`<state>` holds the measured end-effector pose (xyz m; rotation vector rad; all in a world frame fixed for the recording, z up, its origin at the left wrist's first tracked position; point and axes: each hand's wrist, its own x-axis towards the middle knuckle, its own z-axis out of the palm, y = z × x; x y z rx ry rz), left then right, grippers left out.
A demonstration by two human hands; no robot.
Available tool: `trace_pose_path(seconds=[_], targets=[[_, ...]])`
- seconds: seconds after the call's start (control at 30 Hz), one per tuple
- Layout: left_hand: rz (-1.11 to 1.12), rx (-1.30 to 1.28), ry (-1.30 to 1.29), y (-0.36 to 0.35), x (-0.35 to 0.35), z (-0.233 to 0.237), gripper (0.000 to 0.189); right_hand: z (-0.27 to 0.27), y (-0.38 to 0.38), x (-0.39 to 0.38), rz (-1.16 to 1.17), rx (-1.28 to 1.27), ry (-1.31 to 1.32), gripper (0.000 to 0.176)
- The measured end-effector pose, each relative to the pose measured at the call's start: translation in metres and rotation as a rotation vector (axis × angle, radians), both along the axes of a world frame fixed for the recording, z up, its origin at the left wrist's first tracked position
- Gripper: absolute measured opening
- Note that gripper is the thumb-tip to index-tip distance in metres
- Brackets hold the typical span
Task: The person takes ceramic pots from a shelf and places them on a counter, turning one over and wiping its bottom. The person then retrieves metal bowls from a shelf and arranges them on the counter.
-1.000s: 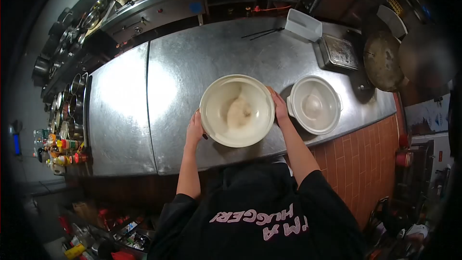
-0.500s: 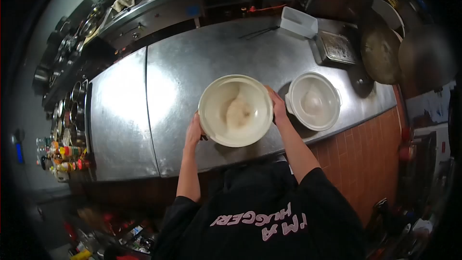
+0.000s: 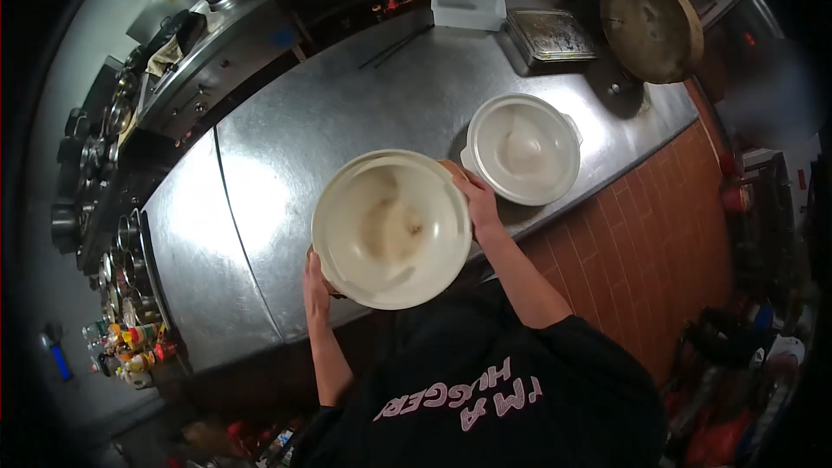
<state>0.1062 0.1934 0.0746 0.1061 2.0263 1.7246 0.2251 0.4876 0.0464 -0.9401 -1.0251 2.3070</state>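
A large cream-coloured mixing bowl point(image 3: 390, 230) is held up in front of my body, over the near edge of the steel counter. Its inside shows a brownish mark and dull patches. My left hand point(image 3: 316, 284) grips the bowl's left side, its fingers partly hidden under the wall. On the opposite side, my right hand point(image 3: 477, 198) is closed around the rim and outer wall. Just beyond my right hand, a whitish plastic tub point(image 3: 524, 149) with side handles stands on the counter, apart from the held bowl.
The steel counter point(image 3: 286, 121) has a seam on its left. At its far end are a white rectangular container point(image 3: 468, 7), a lidded metal pan point(image 3: 552, 36) and a large round pan point(image 3: 652, 28). Jars and bottles point(image 3: 134, 351) stand at left. Tiled floor point(image 3: 607, 243) lies right.
The cream bowl has come closer to me and looks larger, with both hands still on it. My view has turned, so the counter and plastic tub appear shifted up and left.
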Motion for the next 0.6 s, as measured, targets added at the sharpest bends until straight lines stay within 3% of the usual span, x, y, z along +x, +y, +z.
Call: trace_pose_path(seconds=[0.13, 0.27, 0.47, 0.6], targets=[[-0.091, -0.028, 0.112, 0.044, 0.012, 0.03, 0.051, 0.031, 0.046, 0.026, -0.001, 0.044, 0.065, 0.044], [-0.122, -0.072, 0.088, 0.117, 0.03, 0.042, 0.05, 0.065, 0.103, 0.057, -0.057, 0.113, -0.047, 0.046], [-0.164, -0.176, -0.014, 0.216, 0.05, 0.007, 0.053, 0.043, 0.203, 0.104, -0.128, 0.113, -0.067, 0.053], [-0.243, -0.254, -0.127, 0.277, 0.069, 0.031, 0.059, 0.033, 0.253, 0.118, -0.112, 0.104, -0.188, 0.055]])
